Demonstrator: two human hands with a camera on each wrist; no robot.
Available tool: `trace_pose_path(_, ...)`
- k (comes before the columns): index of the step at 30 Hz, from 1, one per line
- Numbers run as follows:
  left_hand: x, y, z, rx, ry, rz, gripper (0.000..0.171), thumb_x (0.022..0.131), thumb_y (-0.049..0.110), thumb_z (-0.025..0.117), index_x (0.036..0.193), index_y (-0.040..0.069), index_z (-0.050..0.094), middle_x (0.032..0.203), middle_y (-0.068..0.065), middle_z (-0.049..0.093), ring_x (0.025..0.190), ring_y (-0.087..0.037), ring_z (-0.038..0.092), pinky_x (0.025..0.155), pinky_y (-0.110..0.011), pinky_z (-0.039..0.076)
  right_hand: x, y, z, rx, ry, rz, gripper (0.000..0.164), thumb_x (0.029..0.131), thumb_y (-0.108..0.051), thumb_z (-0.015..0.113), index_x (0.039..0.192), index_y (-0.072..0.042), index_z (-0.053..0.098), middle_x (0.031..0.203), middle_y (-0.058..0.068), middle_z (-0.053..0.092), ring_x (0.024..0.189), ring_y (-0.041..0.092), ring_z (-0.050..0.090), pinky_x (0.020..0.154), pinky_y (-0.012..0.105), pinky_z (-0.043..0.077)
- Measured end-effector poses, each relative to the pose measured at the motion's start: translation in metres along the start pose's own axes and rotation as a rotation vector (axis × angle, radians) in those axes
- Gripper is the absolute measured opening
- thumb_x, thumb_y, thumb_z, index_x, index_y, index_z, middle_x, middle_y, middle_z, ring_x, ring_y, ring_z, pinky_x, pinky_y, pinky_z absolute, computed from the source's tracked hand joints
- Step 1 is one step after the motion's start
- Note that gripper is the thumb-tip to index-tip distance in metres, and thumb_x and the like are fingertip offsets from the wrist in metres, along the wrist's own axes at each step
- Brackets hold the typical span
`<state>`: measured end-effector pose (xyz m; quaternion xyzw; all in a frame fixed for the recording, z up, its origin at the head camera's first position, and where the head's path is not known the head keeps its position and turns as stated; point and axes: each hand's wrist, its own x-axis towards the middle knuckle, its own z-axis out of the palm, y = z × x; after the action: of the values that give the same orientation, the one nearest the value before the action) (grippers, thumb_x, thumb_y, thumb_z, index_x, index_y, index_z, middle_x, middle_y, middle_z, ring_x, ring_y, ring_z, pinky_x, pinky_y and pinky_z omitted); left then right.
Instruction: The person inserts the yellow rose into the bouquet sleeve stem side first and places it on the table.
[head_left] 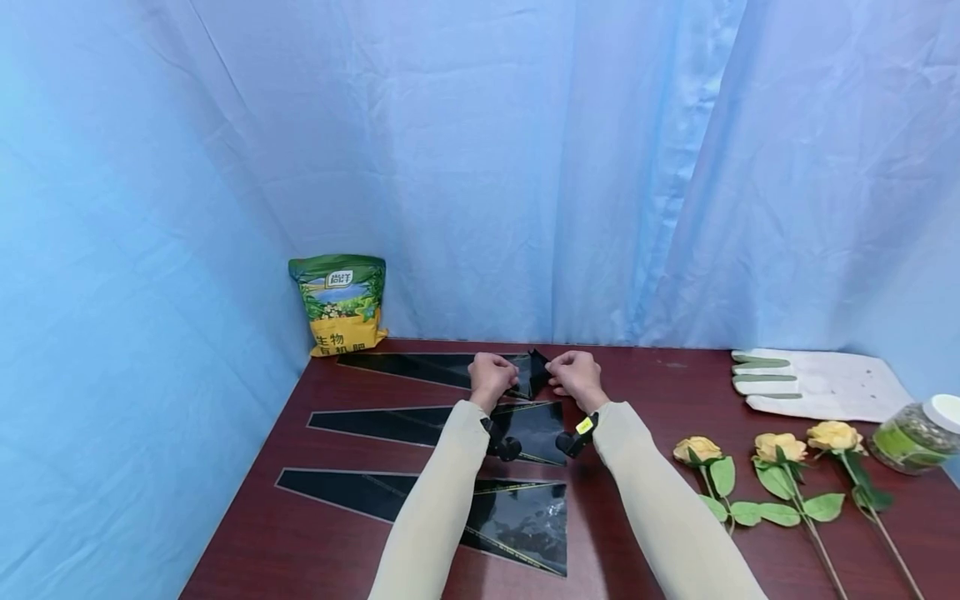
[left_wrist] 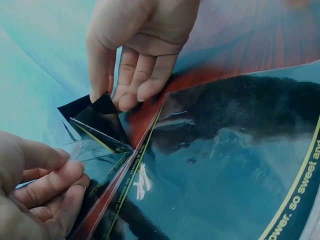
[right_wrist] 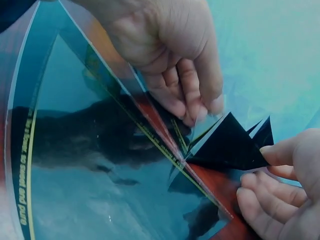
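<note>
Three tapered black flower sleeves with clear fronts lie on the dark red table in the head view: a far sleeve [head_left: 420, 367], a middle sleeve [head_left: 390, 422] and a near sleeve [head_left: 517, 517]. Both hands are at the wide end of the far one. My left hand [head_left: 491, 379] pinches its clear film [left_wrist: 82, 149] between thumb and fingers. With thumb and forefinger, my right hand [head_left: 577, 377] pinches the raised black sheet [right_wrist: 227, 145] of the same sleeve. Film and sheet stand apart there, forming a folded mouth. The forearms cover parts of the middle and near sleeves.
A green and yellow fertilizer bag [head_left: 341, 304] stands at the back left. On the right lie a pair of white and green gloves [head_left: 825, 383], several-leaved yellow roses [head_left: 780, 447] and a tilted clear jar [head_left: 915, 437] with a white lid. A blue curtain [head_left: 480, 167] hangs behind the table.
</note>
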<state>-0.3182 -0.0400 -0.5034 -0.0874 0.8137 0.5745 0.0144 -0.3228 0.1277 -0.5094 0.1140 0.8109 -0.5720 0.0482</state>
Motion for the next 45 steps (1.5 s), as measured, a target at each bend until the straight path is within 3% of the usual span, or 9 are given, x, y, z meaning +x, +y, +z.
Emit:
trace_pose_path(4, -0.001, -0.001, -0.001, -0.002, 0.003, -0.001, 0.014, 0.091, 0.006, 0.069, 0.085, 0.0, 0.08, 0.094, -0.014, 0.078, 0.082, -0.032, 0.075, 0.072, -0.034, 0.061, -0.002, -0.004, -0.001, -0.052, 0.0, -0.027, 0.017, 0.094, -0.019, 0.066, 0.103, -0.005, 0.071, 0.116, 0.019, 0.073, 0.071, 0.012, 0.069, 0.061, 0.027, 0.059)
trace_pose_path(11, -0.001, 0.0, -0.001, 0.005, -0.003, -0.015, 0.015, 0.092, 0.008, 0.069, 0.087, 0.0, 0.08, 0.09, -0.013, 0.078, 0.081, -0.03, 0.075, 0.069, -0.031, 0.058, -0.003, -0.018, -0.002, -0.196, -0.004, -0.109, 0.017, 0.094, -0.024, 0.067, 0.099, -0.007, 0.07, 0.084, 0.015, 0.072, 0.075, 0.028, 0.069, 0.056, 0.028, 0.052)
trace_pose_path(16, -0.001, 0.001, -0.001, 0.004, 0.002, -0.009, 0.014, 0.091, 0.007, 0.069, 0.087, 0.0, 0.08, 0.089, -0.014, 0.078, 0.077, -0.024, 0.075, 0.068, -0.03, 0.059, -0.009, -0.032, -0.008, -0.213, -0.018, -0.142, 0.02, 0.096, -0.025, 0.064, 0.102, -0.007, 0.07, 0.096, 0.019, 0.074, 0.082, 0.034, 0.071, 0.056, 0.025, 0.05)
trace_pose_path(20, -0.002, 0.0, -0.001, -0.007, 0.0, -0.006, 0.014, 0.092, 0.007, 0.069, 0.087, 0.0, 0.08, 0.093, -0.015, 0.077, 0.075, -0.02, 0.074, 0.073, -0.034, 0.061, -0.017, -0.044, -0.019, -0.205, -0.035, -0.17, 0.021, 0.097, -0.023, 0.062, 0.106, -0.006, 0.07, 0.103, 0.022, 0.073, 0.088, 0.037, 0.071, 0.062, 0.03, 0.054)
trace_pose_path(24, -0.002, -0.001, -0.002, -0.019, -0.005, -0.002, 0.015, 0.092, 0.006, 0.068, 0.086, 0.001, 0.08, 0.094, -0.016, 0.077, 0.074, -0.02, 0.074, 0.076, -0.037, 0.061, -0.029, -0.059, -0.034, -0.186, -0.056, -0.2, 0.021, 0.097, -0.02, 0.06, 0.11, -0.005, 0.069, 0.104, 0.019, 0.071, 0.081, 0.029, 0.071, 0.068, 0.035, 0.057)
trace_pose_path(28, -0.002, -0.002, -0.002, -0.009, -0.008, 0.002, 0.016, 0.093, 0.007, 0.067, 0.087, 0.002, 0.081, 0.094, -0.015, 0.078, 0.075, -0.019, 0.074, 0.077, -0.036, 0.061, -0.044, -0.076, -0.052, -0.188, -0.066, -0.235, 0.025, 0.098, -0.021, 0.059, 0.114, -0.005, 0.068, 0.107, 0.016, 0.07, 0.075, 0.014, 0.068, 0.067, 0.03, 0.056)
trace_pose_path(34, -0.003, -0.002, 0.001, 0.006, -0.02, 0.006, 0.016, 0.093, 0.007, 0.067, 0.086, 0.002, 0.081, 0.093, -0.015, 0.078, 0.075, -0.02, 0.073, 0.074, -0.035, 0.06, -0.077, -0.093, -0.087, -0.217, -0.059, -0.284, 0.026, 0.098, -0.023, 0.06, 0.116, -0.006, 0.068, 0.116, 0.021, 0.07, 0.076, 0.009, 0.07, 0.073, 0.031, 0.058)
trace_pose_path(41, -0.003, 0.0, 0.0, 0.013, -0.027, 0.011, 0.014, 0.092, 0.007, 0.069, 0.086, 0.002, 0.081, 0.093, -0.015, 0.078, 0.076, -0.019, 0.073, 0.078, -0.037, 0.06, -0.125, -0.09, -0.136, -0.287, -0.026, -0.404, 0.027, 0.099, -0.024, 0.062, 0.115, -0.003, 0.068, 0.104, 0.018, 0.074, 0.073, 0.003, 0.069, 0.069, 0.026, 0.057)
trace_pose_path(45, -0.004, -0.001, 0.0, 0.013, -0.026, 0.019, 0.014, 0.092, 0.006, 0.069, 0.086, 0.001, 0.081, 0.094, -0.016, 0.078, 0.077, -0.019, 0.073, 0.081, -0.039, 0.06, -0.145, -0.08, -0.161, -0.299, 0.0, -0.426, 0.029, 0.099, -0.025, 0.062, 0.115, -0.001, 0.067, 0.098, 0.016, 0.075, 0.072, -0.001, 0.068, 0.066, 0.025, 0.057)
